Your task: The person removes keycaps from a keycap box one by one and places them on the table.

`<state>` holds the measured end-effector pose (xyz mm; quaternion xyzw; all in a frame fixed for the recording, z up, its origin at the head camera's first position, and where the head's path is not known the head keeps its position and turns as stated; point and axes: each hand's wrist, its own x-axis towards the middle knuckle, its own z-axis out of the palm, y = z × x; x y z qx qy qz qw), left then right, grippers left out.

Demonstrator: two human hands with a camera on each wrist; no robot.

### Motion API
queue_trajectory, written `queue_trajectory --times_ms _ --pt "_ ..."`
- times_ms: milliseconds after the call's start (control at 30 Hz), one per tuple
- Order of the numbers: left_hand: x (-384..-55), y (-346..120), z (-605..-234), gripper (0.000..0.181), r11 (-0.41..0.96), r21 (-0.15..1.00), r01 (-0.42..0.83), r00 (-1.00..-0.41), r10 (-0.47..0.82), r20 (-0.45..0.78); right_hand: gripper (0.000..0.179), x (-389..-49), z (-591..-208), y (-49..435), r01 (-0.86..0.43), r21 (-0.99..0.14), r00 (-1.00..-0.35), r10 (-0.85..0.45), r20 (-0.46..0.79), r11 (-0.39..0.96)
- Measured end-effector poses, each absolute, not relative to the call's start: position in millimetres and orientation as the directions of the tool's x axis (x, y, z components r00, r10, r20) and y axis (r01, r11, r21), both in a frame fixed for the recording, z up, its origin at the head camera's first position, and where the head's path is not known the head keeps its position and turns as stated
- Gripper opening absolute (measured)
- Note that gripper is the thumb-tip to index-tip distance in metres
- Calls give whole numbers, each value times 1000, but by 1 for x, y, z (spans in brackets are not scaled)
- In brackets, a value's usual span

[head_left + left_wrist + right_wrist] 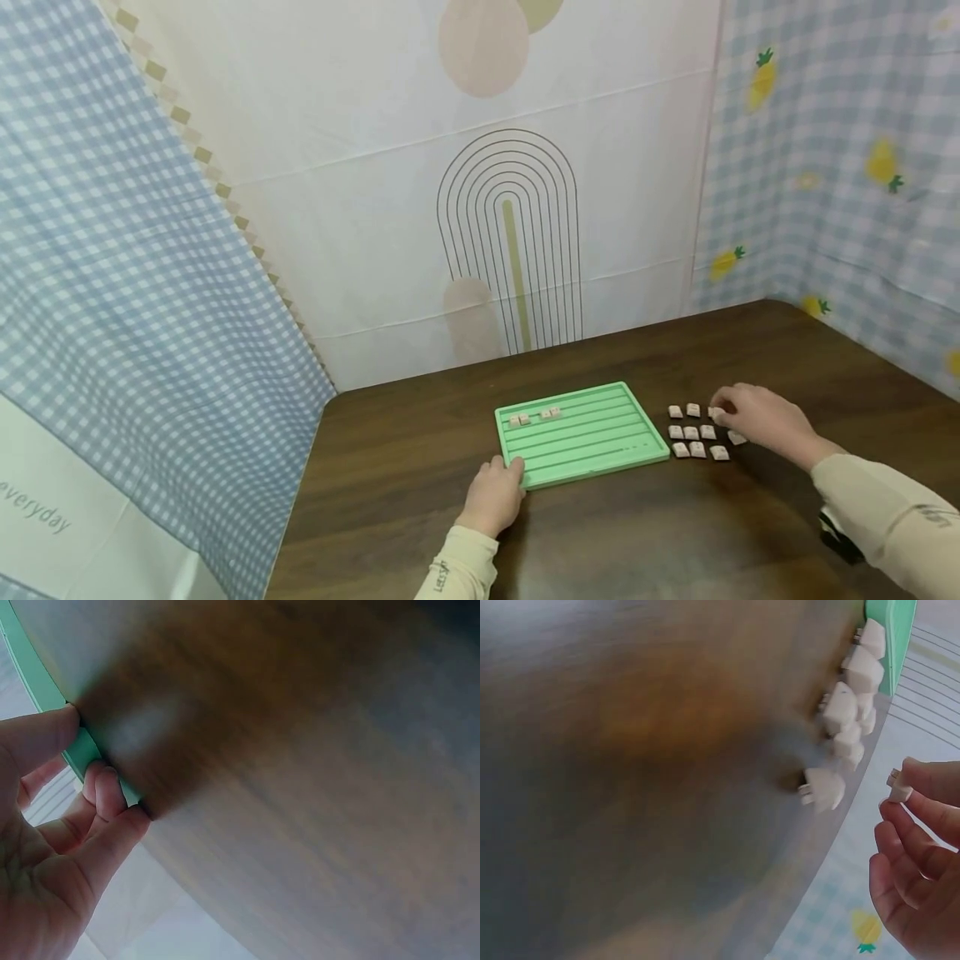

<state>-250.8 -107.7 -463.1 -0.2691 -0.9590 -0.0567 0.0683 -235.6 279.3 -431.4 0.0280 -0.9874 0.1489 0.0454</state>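
A light-green ridged tray [577,433] lies on the table, bearing two pairs of small off-white keycaps [550,412] along its upper slot. At its near left corner my left hand [495,493] grips the rim, thumb and fingers on the green edge in the left wrist view. To the right of the tray, my right hand [761,417] pinches one keycap [900,793] between thumb and fingertips, its stem showing in the right wrist view. Below and left of that hand stand several loose keycaps [691,433] in rough rows. One keycap [737,437] sits partly beneath the hand.
The dark wooden table [405,467] reaches back to a white patterned cloth [375,250]. A blue checked cloth [187,275] hangs on the left, and a pineapple-print cloth [832,208] closes off the right side.
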Motion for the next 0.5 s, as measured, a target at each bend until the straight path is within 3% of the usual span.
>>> queue_trajectory --times_ms 500 --pt "-250 -107 -464 21 843 75 532 -839 514 177 17 -199 -454 294 -46 -288 -999 -38 35 956"
